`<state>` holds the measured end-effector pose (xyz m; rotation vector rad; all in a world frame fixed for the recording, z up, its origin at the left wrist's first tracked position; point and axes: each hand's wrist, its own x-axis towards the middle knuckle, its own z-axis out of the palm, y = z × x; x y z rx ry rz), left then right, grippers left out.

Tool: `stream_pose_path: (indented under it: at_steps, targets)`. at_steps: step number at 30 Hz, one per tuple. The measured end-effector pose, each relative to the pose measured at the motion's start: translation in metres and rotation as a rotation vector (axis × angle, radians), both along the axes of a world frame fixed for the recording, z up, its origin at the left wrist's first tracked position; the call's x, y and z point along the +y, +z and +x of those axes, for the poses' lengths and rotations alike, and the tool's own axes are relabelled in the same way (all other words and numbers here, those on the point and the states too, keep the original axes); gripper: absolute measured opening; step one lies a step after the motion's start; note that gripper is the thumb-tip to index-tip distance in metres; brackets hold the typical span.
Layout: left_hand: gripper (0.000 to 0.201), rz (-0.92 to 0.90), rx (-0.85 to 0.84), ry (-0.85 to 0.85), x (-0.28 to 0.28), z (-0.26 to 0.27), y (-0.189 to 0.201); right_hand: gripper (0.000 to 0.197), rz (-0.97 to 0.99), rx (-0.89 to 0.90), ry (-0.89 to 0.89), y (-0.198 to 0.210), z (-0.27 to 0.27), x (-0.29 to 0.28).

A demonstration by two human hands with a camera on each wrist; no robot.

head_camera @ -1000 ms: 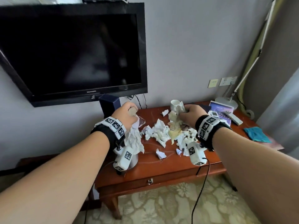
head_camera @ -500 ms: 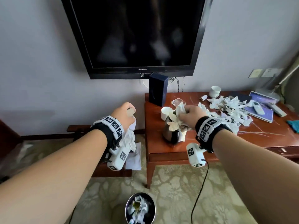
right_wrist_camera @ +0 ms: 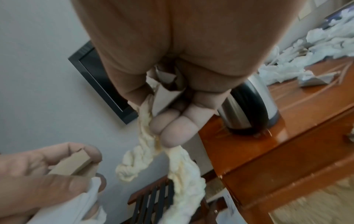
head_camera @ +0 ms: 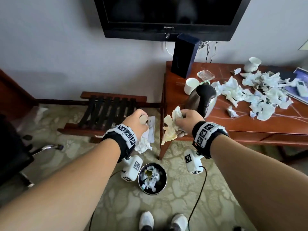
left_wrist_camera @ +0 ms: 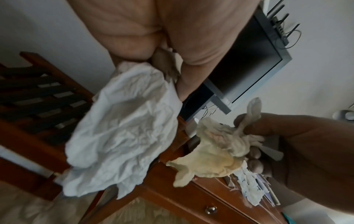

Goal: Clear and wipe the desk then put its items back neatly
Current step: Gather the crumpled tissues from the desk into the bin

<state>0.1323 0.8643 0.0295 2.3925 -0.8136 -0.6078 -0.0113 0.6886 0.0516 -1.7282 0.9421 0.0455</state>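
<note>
My left hand (head_camera: 139, 120) grips a wad of white crumpled tissue (head_camera: 143, 142) and a scrap of brown cardboard (right_wrist_camera: 73, 162), held off the left end of the desk (head_camera: 250, 125). My right hand (head_camera: 186, 120) grips yellow-stained tissue (head_camera: 169, 130) with a cardboard scrap (right_wrist_camera: 164, 94), just beside the desk's left front corner. Both hang above a round metal bin (head_camera: 152, 178) on the floor, which holds crumpled tissue. In the left wrist view the white tissue (left_wrist_camera: 122, 133) and the stained tissue (left_wrist_camera: 210, 154) dangle below curled fingers. More torn tissue (head_camera: 260, 92) litters the desk top.
On the desk stand a steel kettle (head_camera: 202, 99), a white cup (head_camera: 191, 85), a glass ashtray (head_camera: 205, 75), a dark blue box (head_camera: 184, 55), another white cup (head_camera: 252, 65) and a remote (head_camera: 302, 85). A slatted luggage rack (head_camera: 108, 110) stands left; a TV (head_camera: 166, 15) hangs above.
I have turned left and looked down. Both hands carried their tissue off the desk to above the floor bin, which now sits fully in view below them.
</note>
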Motion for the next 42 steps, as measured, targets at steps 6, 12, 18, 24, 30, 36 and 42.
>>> stream_pose_path:
  at_steps: [6,12,18,24,30,36,42]
  targets:
    - [0.028,0.048,0.079,0.093,0.021,-0.011,-0.065,0.017,0.055,0.070,0.025,-0.061,-0.001,0.023]
    - [0.031,0.135,0.192,0.038,0.029,-0.026,-0.130,0.015,0.072,0.192,-0.018,-0.122,-0.025,0.048]
    - [0.031,0.130,0.229,-0.027,0.018,-0.012,-0.190,0.016,0.122,0.189,-0.186,-0.185,-0.029,0.052]
    - [0.033,0.114,0.369,0.100,0.026,-0.013,-0.298,0.017,0.271,0.195,-0.335,-0.289,-0.023,0.059]
    - [0.034,0.087,0.418,0.249,0.039,-0.028,-0.414,0.017,0.333,0.292,-0.428,-0.400,-0.029,0.075]
    - [0.038,0.051,0.433,0.365,0.041,-0.036,-0.491,0.017,0.334,0.375,-0.380,-0.483,-0.037,0.086]
    - [0.052,0.064,0.489,0.290,0.026,-0.039,-0.517,0.017,0.397,0.326,-0.491,-0.532,-0.040,0.084]
